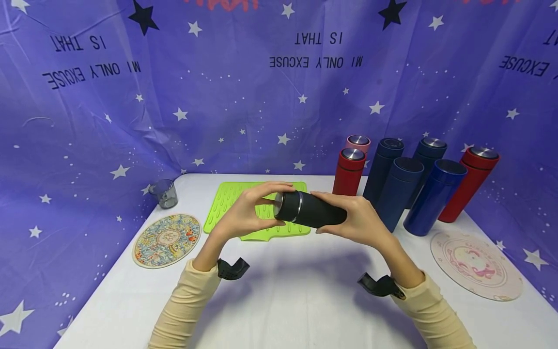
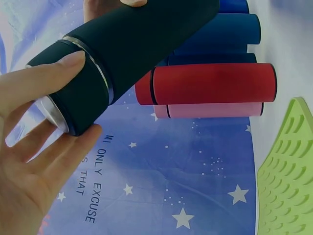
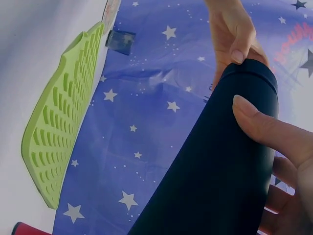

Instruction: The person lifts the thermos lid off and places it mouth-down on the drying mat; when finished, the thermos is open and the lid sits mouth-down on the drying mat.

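Note:
A black thermos flask (image 1: 320, 212) with a silver ring below its lid is held tilted on its side above the table, lid toward the left. My left hand (image 1: 244, 208) grips the lid (image 2: 73, 88), thumb on one side and fingers on the other. Around the body, my right hand (image 1: 355, 218) holds the flask, its thumb (image 3: 264, 120) lying along the side in the right wrist view. Behind and below the flask lies a green draining mat (image 1: 226, 206), partly hidden by the left hand.
Several thermos flasks stand at the back right, among them a red one (image 1: 349, 172), a glossy blue one (image 1: 436, 196) and a taller red one (image 1: 468, 184). A pink round mat (image 1: 497, 271) lies at right, a patterned round mat (image 1: 148, 249) and a small glass (image 1: 165, 194) at left.

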A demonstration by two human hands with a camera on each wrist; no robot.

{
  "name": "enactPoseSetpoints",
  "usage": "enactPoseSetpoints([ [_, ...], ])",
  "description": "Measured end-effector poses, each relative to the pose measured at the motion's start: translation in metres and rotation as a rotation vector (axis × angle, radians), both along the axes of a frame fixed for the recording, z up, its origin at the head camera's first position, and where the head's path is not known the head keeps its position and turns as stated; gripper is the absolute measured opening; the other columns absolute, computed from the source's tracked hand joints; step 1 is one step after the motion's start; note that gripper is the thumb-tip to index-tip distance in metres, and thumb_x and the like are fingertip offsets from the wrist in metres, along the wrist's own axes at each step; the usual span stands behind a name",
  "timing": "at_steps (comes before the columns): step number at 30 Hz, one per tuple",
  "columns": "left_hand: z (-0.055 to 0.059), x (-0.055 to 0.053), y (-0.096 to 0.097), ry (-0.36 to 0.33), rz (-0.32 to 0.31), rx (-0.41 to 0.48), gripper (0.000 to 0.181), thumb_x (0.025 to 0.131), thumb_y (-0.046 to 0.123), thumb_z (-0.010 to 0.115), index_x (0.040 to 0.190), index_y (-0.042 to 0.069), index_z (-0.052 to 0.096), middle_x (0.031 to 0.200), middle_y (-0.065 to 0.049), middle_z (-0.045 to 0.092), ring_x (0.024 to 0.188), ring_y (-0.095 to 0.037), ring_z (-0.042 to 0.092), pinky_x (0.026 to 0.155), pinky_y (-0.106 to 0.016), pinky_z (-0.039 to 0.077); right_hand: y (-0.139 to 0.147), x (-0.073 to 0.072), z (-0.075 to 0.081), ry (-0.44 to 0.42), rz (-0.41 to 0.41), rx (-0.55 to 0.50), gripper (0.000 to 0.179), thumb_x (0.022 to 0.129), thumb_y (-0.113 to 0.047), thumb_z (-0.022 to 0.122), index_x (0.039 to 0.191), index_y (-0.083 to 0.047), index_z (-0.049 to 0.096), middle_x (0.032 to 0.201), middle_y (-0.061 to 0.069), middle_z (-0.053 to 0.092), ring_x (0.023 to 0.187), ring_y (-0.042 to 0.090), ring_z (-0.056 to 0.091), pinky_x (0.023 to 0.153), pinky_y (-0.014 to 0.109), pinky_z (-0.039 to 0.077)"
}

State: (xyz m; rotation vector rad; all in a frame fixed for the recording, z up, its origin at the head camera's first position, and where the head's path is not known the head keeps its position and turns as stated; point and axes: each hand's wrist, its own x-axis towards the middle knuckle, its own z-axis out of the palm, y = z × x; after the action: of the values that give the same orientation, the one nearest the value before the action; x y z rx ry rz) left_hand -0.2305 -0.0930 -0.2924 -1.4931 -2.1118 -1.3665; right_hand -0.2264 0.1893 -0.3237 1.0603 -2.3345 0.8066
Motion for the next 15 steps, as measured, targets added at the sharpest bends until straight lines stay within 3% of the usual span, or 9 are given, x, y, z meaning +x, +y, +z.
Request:
enactPoseSetpoints([
  [4,-0.003,-0.003,0.0,-0.013,0.028,0.008,0.066,0.067,-0.011,0.082,0.127,-0.006,0.056,0.13,-0.018,0.056,0.12,-0.028,0.054,0.085,-0.04,0.056,-0.001,0.0,0.0,0.008,-0.021,0.011,0.08,0.062,-0.026,0.093,0.134,-0.021,0.059,0.115,0.0,0.068,0.094,0.015,0.065,0.076,0.037,0.055],
  [11,-0.003,-0.002,-0.003,-0.142,0.12,0.037,0.066,0.072,-0.002,0.083,0.132,-0.001,0.055,0.127,-0.015,0.059,0.108,-0.03,0.058,0.081,-0.037,0.057,-0.002,0.001,0.0,0.094,-0.093,0.04,0.079,0.063,-0.024,0.092,0.135,-0.021,0.059,0.123,0.003,0.065,0.108,0.023,0.063,0.083,0.044,0.055],
  [15,-0.011,-0.013,-0.009,-0.199,0.195,0.032,0.068,0.073,0.009,0.085,0.135,0.016,0.057,0.127,-0.002,0.059,0.105,-0.022,0.058,0.081,-0.031,0.057,0.0,0.001,0.0,0.114,-0.131,0.035,0.081,0.062,-0.022,0.093,0.135,-0.019,0.058,0.125,0.006,0.064,0.111,0.028,0.062,0.085,0.048,0.054],
])
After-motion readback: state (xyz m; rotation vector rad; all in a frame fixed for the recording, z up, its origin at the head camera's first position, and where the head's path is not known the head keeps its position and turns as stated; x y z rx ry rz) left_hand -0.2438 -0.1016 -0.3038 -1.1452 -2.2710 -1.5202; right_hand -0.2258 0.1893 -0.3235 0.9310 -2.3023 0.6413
